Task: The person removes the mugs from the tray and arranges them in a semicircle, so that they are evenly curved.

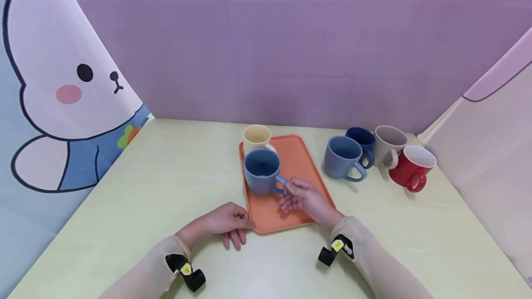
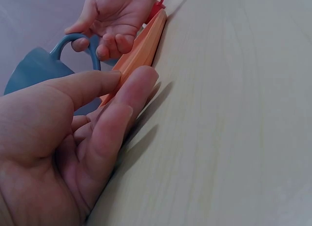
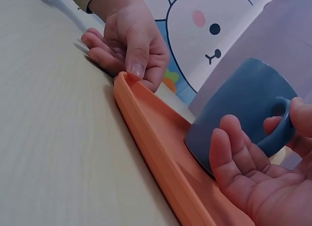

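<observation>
Right hand (image 1: 305,199): thumb and finger pinch handle of blue mug (image 1: 259,181), other fingers loosely bent. Mug upright on tray (image 1: 295,156). Left hand (image 1: 228,221) pinches tray's near left corner. Cream mug (image 1: 251,144) on tray, just behind blue one. Past tray, person's right: second blue mug (image 1: 337,163), navy mug (image 1: 360,138), grey mug (image 1: 384,149), red mug (image 1: 403,170), clustered on tabletop (image 1: 124,197).

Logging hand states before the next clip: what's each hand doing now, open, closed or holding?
Left hand: pinching the orange tray at its near-left corner.
Right hand: pinching the handle of the gray-blue mug nearest the cream mug.
</observation>
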Demonstrator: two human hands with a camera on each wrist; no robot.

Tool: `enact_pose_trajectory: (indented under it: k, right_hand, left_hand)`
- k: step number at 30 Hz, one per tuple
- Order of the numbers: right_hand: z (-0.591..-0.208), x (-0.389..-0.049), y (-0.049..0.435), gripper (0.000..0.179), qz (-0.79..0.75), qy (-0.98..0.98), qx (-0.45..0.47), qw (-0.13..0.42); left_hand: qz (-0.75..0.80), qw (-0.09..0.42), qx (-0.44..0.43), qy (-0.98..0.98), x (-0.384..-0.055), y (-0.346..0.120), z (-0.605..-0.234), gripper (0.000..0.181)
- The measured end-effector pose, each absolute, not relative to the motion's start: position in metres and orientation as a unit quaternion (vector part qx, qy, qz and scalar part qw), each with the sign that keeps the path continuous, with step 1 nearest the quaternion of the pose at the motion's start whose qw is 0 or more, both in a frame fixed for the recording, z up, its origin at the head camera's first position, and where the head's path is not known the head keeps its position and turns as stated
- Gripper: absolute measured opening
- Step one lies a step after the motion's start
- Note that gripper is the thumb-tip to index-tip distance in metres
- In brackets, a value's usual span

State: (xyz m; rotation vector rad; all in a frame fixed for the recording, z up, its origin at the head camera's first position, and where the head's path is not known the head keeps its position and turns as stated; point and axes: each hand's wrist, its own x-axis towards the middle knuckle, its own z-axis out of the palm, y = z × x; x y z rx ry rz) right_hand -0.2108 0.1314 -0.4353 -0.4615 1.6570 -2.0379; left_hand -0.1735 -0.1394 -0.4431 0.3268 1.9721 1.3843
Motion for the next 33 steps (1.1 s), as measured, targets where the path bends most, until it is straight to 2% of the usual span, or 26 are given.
enact_pose_trajectory:
  k: [9,33]
  right_hand:
    - [-0.427,-0.204,0.141,0.024,-0.763,0.58,-0.18,0.22]
    - [-0.404,-0.186,0.183,0.031,-0.782,0.539,-0.266,0.166]
  left_hand:
    - [0.539,0.343,0.128,0.759,-0.171,-0.139,-0.441,0.029]
    - [0.54,0.343,0.131,0.757,-0.171,-0.141,-0.443,0.029]
